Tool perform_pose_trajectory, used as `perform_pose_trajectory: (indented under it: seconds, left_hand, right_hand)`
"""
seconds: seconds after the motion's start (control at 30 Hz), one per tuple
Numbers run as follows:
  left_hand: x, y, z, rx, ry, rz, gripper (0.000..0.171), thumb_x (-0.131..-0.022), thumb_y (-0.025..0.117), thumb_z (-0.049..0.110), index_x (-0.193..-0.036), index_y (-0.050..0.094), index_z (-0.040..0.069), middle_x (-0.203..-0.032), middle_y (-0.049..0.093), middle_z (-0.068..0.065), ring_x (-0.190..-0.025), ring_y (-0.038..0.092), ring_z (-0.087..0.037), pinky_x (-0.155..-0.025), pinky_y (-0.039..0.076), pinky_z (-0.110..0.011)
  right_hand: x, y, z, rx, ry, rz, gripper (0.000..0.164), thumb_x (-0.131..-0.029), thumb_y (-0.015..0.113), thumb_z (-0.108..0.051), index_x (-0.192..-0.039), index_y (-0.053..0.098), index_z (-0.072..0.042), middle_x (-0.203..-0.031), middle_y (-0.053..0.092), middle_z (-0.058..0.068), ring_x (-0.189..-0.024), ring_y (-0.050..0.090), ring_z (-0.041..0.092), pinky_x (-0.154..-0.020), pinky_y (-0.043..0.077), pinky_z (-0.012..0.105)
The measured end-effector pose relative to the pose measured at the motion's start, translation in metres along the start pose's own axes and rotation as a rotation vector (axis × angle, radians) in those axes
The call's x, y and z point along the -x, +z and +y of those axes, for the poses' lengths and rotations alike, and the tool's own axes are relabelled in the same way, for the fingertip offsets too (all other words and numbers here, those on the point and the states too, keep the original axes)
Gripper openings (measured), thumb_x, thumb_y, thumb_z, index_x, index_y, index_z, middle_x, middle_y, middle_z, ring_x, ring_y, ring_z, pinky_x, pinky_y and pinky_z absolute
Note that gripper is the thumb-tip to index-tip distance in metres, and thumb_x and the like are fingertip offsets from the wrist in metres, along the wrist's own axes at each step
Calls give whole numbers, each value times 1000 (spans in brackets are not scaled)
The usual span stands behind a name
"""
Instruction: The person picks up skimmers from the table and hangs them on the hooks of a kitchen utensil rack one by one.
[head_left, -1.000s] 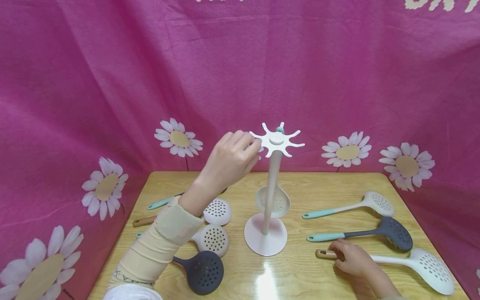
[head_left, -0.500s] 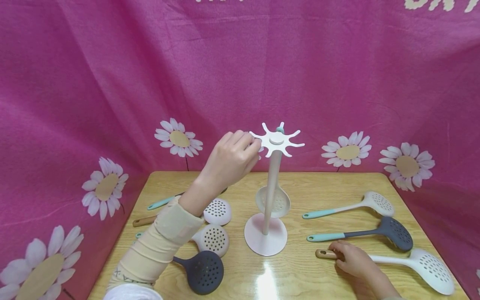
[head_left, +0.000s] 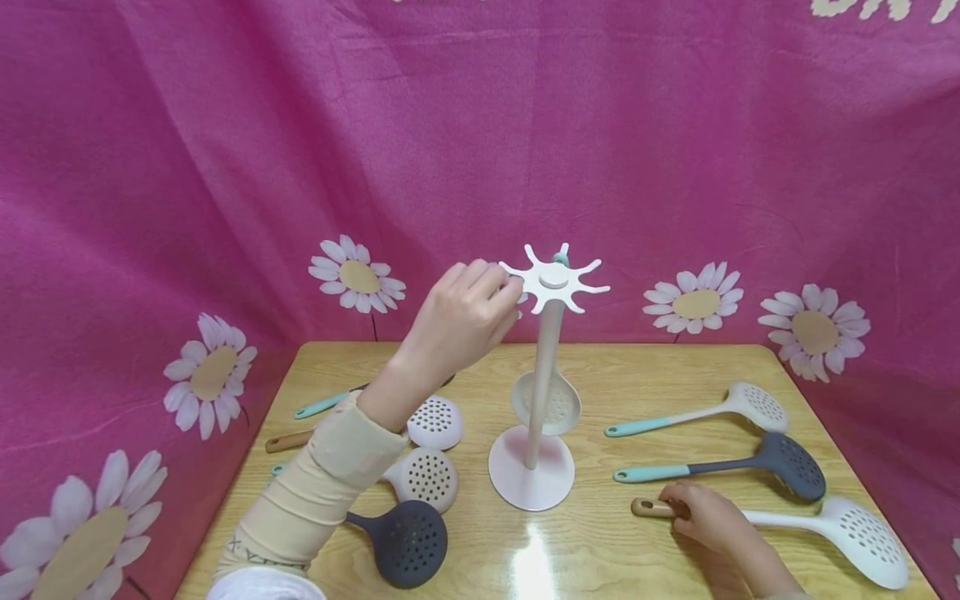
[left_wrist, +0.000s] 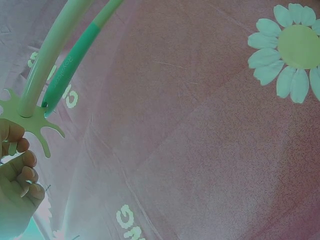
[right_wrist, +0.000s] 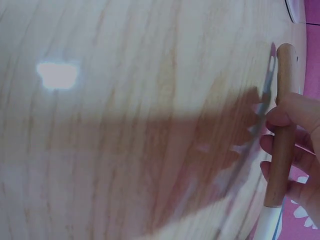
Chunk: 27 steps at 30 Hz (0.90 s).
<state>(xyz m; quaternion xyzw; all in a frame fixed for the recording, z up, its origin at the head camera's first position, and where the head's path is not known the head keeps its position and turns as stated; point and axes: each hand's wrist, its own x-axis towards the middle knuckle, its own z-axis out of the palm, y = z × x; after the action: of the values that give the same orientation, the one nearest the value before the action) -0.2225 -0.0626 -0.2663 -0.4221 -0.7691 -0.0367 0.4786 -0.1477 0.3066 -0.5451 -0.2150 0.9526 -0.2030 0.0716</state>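
In the head view my left hand [head_left: 468, 312] is raised at the star-shaped top [head_left: 553, 283] of a white utensil stand [head_left: 542, 392]. Its fingers pinch one of the hook arms, as the left wrist view shows from below. From a rear hook hangs a pale skimmer [head_left: 567, 406] with a teal handle [left_wrist: 75, 65]. Down at the right, my right hand [head_left: 708, 517] holds the brown handle [right_wrist: 284, 165] of a white skimmer [head_left: 862, 537], thumb on one side and fingers curled round the other. That skimmer lies low over the table.
Beyond the right hand lie a dark skimmer [head_left: 791, 467] and a white one [head_left: 759, 406], both with teal handles. Several more utensils lie at the left under my forearm, among them a dark skimmer [head_left: 410, 546] and a beige one [head_left: 427, 479]. Pink cloth [head_left: 480, 150] encloses the table.
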Motion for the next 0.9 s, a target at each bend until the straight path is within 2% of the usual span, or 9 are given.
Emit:
perform_pose_trajectory:
  seconds: [0.23, 0.37, 0.6, 0.77, 0.9]
  left_hand:
    - [0, -1, 0, 6, -2, -5, 7, -82, 54, 5, -82, 60, 5, -73, 52, -5, -65, 48, -18, -54, 34, -25]
    - [-1, -2, 0, 7, -6, -14, 8, -83, 54, 5, -83, 61, 5, -73, 53, -5, -66, 48, -18, -55, 34, -24]
    - [-1, -1, 0, 5, -9, -9, 3, -81, 57, 5, -82, 61, 5, -73, 53, -4, -66, 48, -18, -55, 34, -24]
    - [-1, -1, 0, 0, -12, 0, 3, -79, 61, 6, -82, 60, 5, -72, 53, -4, -65, 48, -18, -54, 34, -24]
    - [0, -1, 0, 2, -10, 4, 3, -79, 60, 6, -82, 59, 4, -72, 52, -4, -65, 47, -18, -54, 34, -24]
  right_hand:
    - [-5, -10, 2, -45, -32, 0, 24, -66, 70, 2, -87, 63, -8, -76, 54, -8, -66, 44, 2, -55, 39, 25]
    - [-8, -17, 1, -91, -36, -23, 23, -68, 67, 4, -87, 63, -7, -73, 53, -6, -64, 41, 3, -53, 37, 24]
    - [-12, -26, -1, -120, -60, 17, 24, -68, 67, 6, -87, 62, -9, -72, 51, -4, -63, 39, 3, -53, 35, 23]
    - [-15, -34, -7, -124, -45, 28, 23, -70, 67, 6, -88, 62, -7, -72, 50, -4, -62, 38, 3, -52, 34, 23]
    - [-16, -40, -12, -92, -20, 74, 23, -70, 69, 5, -88, 62, -7, -70, 46, -6, -61, 37, 4, -52, 33, 23]
